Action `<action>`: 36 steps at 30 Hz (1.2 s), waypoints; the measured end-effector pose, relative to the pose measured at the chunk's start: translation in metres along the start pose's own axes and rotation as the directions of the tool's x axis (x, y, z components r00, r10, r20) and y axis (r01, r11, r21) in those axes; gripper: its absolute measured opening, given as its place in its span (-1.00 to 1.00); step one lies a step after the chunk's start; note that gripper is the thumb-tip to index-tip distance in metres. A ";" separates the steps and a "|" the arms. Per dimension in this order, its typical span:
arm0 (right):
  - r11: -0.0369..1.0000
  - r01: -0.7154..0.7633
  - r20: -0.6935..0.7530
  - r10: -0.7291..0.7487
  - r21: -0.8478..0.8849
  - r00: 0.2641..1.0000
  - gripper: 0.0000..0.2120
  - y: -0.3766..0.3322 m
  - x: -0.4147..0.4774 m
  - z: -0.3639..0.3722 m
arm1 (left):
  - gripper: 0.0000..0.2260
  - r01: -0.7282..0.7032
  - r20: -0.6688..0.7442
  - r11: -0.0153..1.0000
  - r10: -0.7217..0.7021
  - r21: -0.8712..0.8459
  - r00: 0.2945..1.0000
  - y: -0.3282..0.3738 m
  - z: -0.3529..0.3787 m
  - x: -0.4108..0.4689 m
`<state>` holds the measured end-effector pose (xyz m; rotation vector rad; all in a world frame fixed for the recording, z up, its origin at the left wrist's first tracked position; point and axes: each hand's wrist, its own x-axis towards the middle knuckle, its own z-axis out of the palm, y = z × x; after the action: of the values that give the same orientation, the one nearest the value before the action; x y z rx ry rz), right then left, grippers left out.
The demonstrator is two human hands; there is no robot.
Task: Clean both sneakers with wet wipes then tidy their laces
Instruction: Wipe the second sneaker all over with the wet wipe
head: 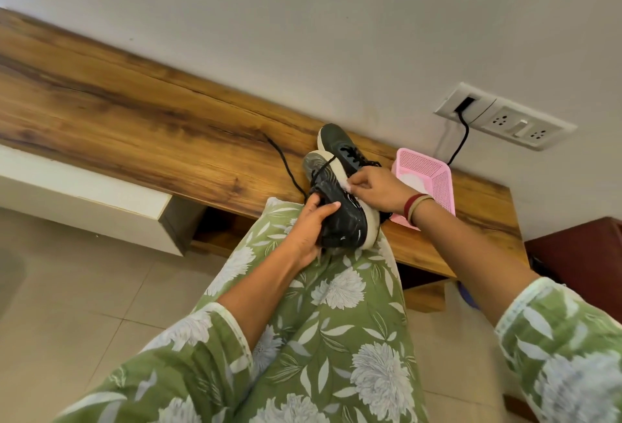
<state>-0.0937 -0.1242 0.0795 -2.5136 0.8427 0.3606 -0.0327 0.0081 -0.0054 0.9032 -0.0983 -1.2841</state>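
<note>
The left hand (311, 230) holds a black sneaker (336, 217) on the knee, its fingers curled round the glossy upper and the thick white sole turned up. The right hand (377, 190) pinches a small white wet wipe (346, 187) against the sole's rim. The second sneaker (340, 144) lies behind on the grained wooden desk (134, 126), just beside a pink perforated plastic basket (434, 173) near the desk's front edge

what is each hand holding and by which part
Left hand grips the black white-soled sneaker by its upper; right hand pinches a white wipe against its sole rim.
</note>
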 end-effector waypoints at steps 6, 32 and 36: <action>0.970 -0.099 -0.142 0.132 0.221 0.981 -0.82 0.006 0.004 0.010 | -0.64 0.101 -0.027 0.991 -0.099 0.086 0.995 0.009 -0.004 0.006; 1.000 0.023 -0.160 -0.023 -0.004 0.987 -0.79 -0.012 -0.032 0.026 | -0.86 0.157 -0.050 0.985 -0.154 0.066 0.987 0.010 -0.010 -0.001; 0.974 0.091 -0.148 -0.122 -0.205 0.981 -0.75 -0.017 -0.055 0.030 | -0.80 0.159 -0.076 0.986 -0.156 0.049 0.985 0.007 -0.010 0.001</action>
<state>-0.1290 -0.0694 0.0805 -2.7905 0.7589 0.2186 -0.0219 0.0128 -0.0082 1.0193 -0.0049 -1.3992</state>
